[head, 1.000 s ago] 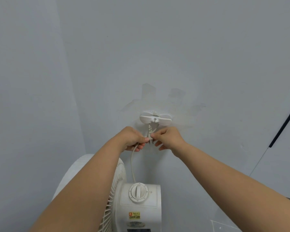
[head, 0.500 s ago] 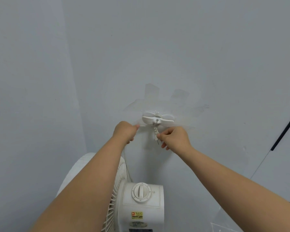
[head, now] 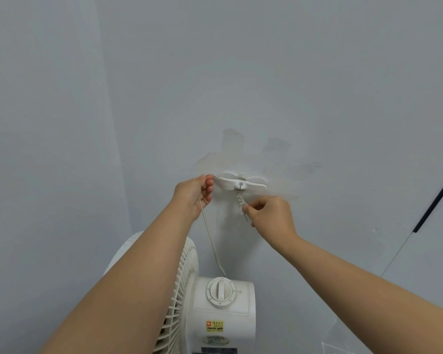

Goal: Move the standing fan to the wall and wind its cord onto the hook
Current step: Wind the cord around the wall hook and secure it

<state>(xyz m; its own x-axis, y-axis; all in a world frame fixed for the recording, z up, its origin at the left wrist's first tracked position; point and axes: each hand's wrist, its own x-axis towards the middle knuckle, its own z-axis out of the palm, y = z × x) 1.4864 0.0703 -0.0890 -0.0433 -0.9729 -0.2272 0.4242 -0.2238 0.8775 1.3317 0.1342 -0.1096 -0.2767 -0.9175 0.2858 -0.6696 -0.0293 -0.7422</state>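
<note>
l. hand (head: pixel 193 194) pinches cord (head: pixel 209 238) at left tip of hook (head: pixel 253 186); r. hand (head: pixel 269 215) pinches plug (head: pixel 240 200) just below hook centre. hook axis horizontal on wall (head: pixel 241 72), fan (head: pixel 223 310) beneath; l. hand prob. leads next wrap.
</note>
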